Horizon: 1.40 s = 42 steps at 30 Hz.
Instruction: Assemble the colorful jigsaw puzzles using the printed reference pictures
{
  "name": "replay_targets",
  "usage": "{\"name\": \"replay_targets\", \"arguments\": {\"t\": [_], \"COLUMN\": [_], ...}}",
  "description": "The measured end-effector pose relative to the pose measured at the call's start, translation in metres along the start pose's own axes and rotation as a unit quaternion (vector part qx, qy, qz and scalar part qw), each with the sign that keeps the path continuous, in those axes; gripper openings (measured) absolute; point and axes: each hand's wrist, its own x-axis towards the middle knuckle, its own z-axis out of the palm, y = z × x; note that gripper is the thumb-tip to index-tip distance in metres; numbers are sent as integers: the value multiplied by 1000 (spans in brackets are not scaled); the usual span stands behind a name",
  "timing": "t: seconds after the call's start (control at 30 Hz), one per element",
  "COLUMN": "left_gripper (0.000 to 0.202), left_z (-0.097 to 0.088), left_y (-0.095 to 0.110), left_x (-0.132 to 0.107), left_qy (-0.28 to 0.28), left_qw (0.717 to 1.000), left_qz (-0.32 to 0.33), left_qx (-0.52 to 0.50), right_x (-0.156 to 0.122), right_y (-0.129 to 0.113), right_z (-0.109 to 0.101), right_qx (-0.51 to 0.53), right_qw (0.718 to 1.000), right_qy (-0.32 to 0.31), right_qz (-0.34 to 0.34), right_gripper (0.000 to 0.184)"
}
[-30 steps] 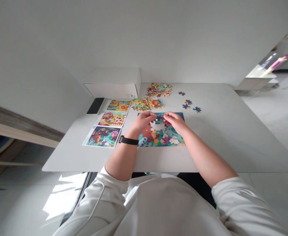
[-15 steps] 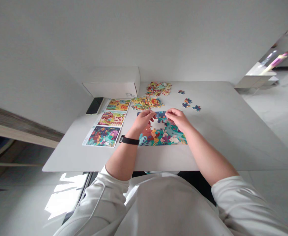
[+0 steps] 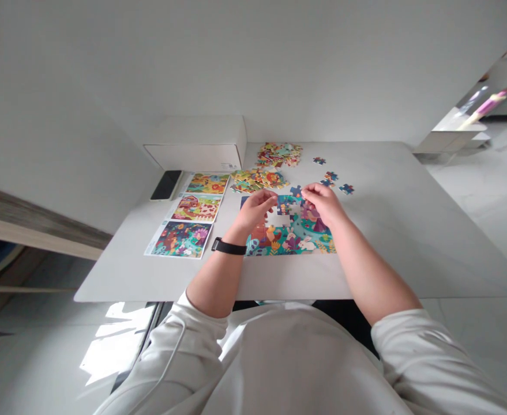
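A partly built colourful jigsaw (image 3: pixel 290 236) lies on the white table (image 3: pixel 391 230) in front of me, with a white gap in its middle. My left hand (image 3: pixel 255 208), black band on the wrist, rests curled on the jigsaw's upper left part. My right hand (image 3: pixel 325 203) is over the jigsaw's top right, fingers pinched on a blue puzzle piece (image 3: pixel 296 191) held at the top edge.
Two heaps of loose pieces (image 3: pixel 259 180) (image 3: pixel 279 154) lie beyond the jigsaw. A few blue pieces (image 3: pixel 333 180) are scattered to the right. Three picture cards (image 3: pixel 192 214), a black phone (image 3: pixel 165 184) and a white box (image 3: pixel 196 144) sit at the left.
My right hand has moved up and to the right, now holding a blue piece at the jigsaw's top edge. My left hand has barely shifted.
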Motion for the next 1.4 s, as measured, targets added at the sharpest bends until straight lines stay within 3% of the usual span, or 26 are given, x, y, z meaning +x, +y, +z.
{"name": "replay_targets", "arguments": {"t": [0.13, 0.27, 0.37, 0.7, 0.93, 1.2, 1.4], "left_gripper": [25, 24, 28, 33, 36, 39, 44], "left_z": [6, 12, 15, 17, 22, 23, 28], "left_y": [-7, -13, -16, -17, -18, -19, -21], "left_x": [-2, -6, -7, -10, -13, -13, -15], "left_qy": [19, -8, -40, -73, -98, -121, -124], "left_qw": [986, 930, 905, 892, 881, 878, 872], "left_qz": [76, 189, 222, 206, 199, 191, 190], "left_qx": [145, 314, 361, 394, 419, 421, 435], "right_x": [2, 4, 5, 7, 6, 8, 2], "right_y": [7, 10, 12, 19, 16, 0, -5], "right_z": [-3, -6, -6, -6, -4, -24, -23], "right_qx": [-171, -278, -321, -392, -465, -427, -453], "right_qw": [984, 960, 946, 917, 881, 902, 887], "right_qy": [4, -23, -35, -48, -53, 31, -48], "right_qz": [-47, -37, -25, -46, -72, -63, -75], "right_gripper": [22, 7, 5, 7, 11, 19, 22]}}
